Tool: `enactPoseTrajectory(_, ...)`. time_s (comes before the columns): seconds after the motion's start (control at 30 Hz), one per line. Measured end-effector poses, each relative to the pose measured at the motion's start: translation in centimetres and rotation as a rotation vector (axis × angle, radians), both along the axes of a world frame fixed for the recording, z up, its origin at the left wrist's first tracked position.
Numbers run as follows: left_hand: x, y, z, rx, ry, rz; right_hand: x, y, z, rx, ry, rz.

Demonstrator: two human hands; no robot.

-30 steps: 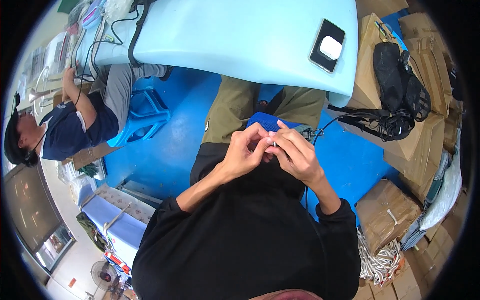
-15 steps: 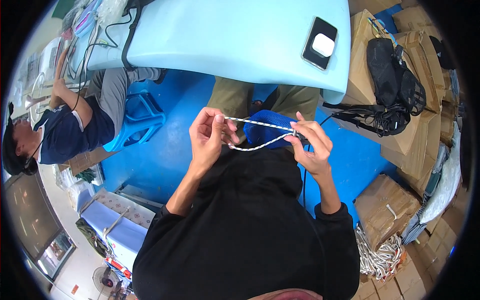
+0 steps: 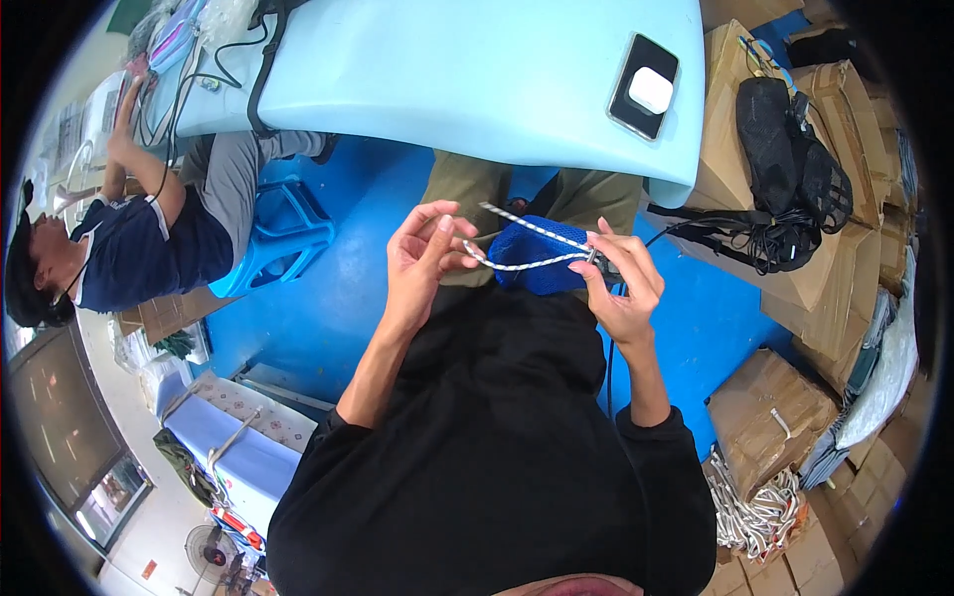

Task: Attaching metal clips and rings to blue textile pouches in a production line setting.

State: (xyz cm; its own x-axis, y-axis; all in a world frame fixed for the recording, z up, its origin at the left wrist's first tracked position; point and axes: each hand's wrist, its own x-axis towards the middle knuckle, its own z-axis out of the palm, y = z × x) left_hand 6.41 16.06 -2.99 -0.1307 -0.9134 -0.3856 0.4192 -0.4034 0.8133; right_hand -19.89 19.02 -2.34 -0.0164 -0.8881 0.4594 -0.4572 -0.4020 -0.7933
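My right hand (image 3: 626, 283) pinches a white-and-dark patterned cord (image 3: 537, 231) at a small silvery fitting (image 3: 592, 255), whose exact kind I cannot make out. Two strands reach leftward from that pinch; the upper one ends loose in the air. The lower strand sags, and its tip curves up beside the fingers of my left hand (image 3: 422, 260). Those left fingers are loosely curled and apart, with the thumb raised. Behind the cord, a blue mesh pouch (image 3: 542, 260) hangs over my lap, partly covered by the strands and my right hand.
Ahead stands a light-blue table (image 3: 447, 79) carrying a dark phone (image 3: 628, 109) with a white case (image 3: 650, 90) on it. A co-worker (image 3: 149, 238) sits at left by a blue stool (image 3: 283, 233). Cardboard boxes (image 3: 770, 412) and a black mesh bag (image 3: 785, 149) are at right.
The upper strand has slipped from my left hand and now points free. Both strands have slackened apart at their left ends. My right hand keeps its pinch, shifted slightly right.
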Motion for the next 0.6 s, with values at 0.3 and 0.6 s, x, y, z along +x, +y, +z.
enactPoseTrajectory(0.3, -0.5, -0.5, 1.2, -0.490, -0.494, -0.395, 0.9, -0.7, 0.2, 0.006, -0.028, 0.007)
enactPoseTrajectory(0.6, 0.5, -0.2, 1.7, -0.596, -0.591, -0.634, 1.1, -0.6, 0.2, 0.018, -0.032, 0.018)
